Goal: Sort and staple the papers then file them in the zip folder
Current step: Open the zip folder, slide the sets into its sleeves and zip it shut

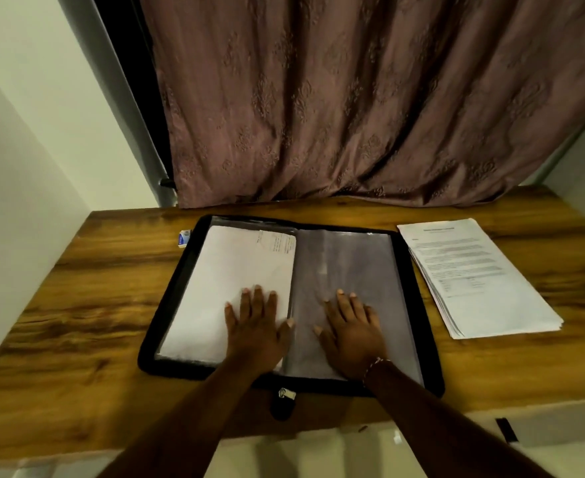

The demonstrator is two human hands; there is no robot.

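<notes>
The zip folder (167, 305) lies open on the wooden table (77, 298), a filed sheet (229, 270) in its left sleeve. The left hand (256, 326) rests flat on that sheet, fingers spread; the right hand (349, 332) lies flat on the clear right sleeve (353, 257). A stack of papers (481, 277) sits just right of the folder, a small box (185, 238) near its far left corner. A brown curtain (353, 98) hangs behind, pale walls either side.

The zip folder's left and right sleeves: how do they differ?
The left sleeve holds white papers; the right sleeve looks empty and grey. The left sleeve shows print at its top corner; the right sleeve shows none. Both lie flat in the open zip folder.
</notes>
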